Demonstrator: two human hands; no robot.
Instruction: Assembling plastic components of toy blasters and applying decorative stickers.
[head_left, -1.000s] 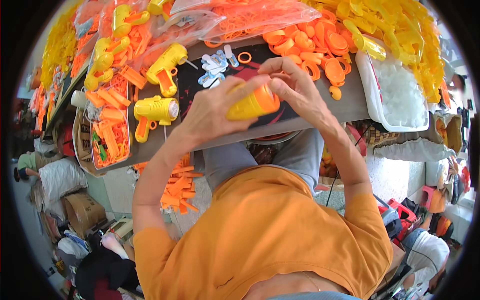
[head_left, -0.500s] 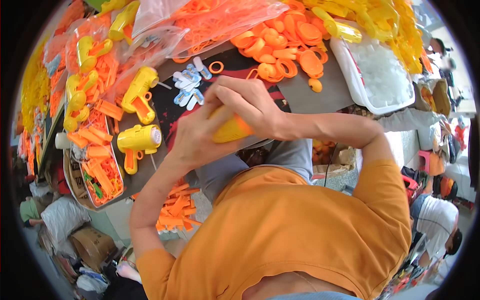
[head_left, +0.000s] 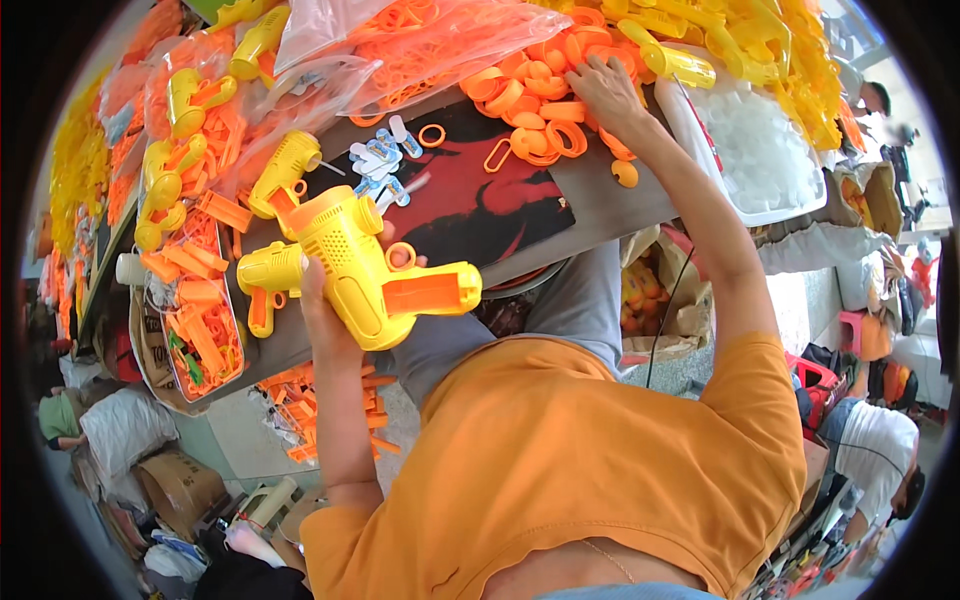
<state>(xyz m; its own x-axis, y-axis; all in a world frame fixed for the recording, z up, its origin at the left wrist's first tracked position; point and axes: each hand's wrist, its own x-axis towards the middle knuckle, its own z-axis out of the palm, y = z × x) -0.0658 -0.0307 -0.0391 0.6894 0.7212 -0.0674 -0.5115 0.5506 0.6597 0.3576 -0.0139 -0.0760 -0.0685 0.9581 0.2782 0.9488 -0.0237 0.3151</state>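
Note:
A yellow toy gun (head_left: 350, 265) with an orange ring at one end and an orange-lined handle rests in my left hand (head_left: 325, 312). The thumb lies along its near side, and the other fingers curl from behind it. Out at the far right, my right hand (head_left: 608, 92) reaches onto a heap of orange round caps and rings (head_left: 540, 95). Its fingers are spread over the parts; their tips are partly hidden among them. Two more yellow toy guns lie on the table to the left, one (head_left: 285, 170) farther off and one (head_left: 268, 275) partly behind the held gun.
Small blue-and-white stickers or labels (head_left: 376, 160) and loose orange rings (head_left: 432, 135) lie on a dark red-patterned mat (head_left: 480, 215). At right stands a white tub (head_left: 770, 212) of clear pieces. An orange-filled tray (head_left: 215, 390) sits at left. Yellow parts (head_left: 790, 60) are heaped behind.
My hands have come apart. The left one has moved left with the toy gun, now in full view, while the right one has stretched away to the orange caps.

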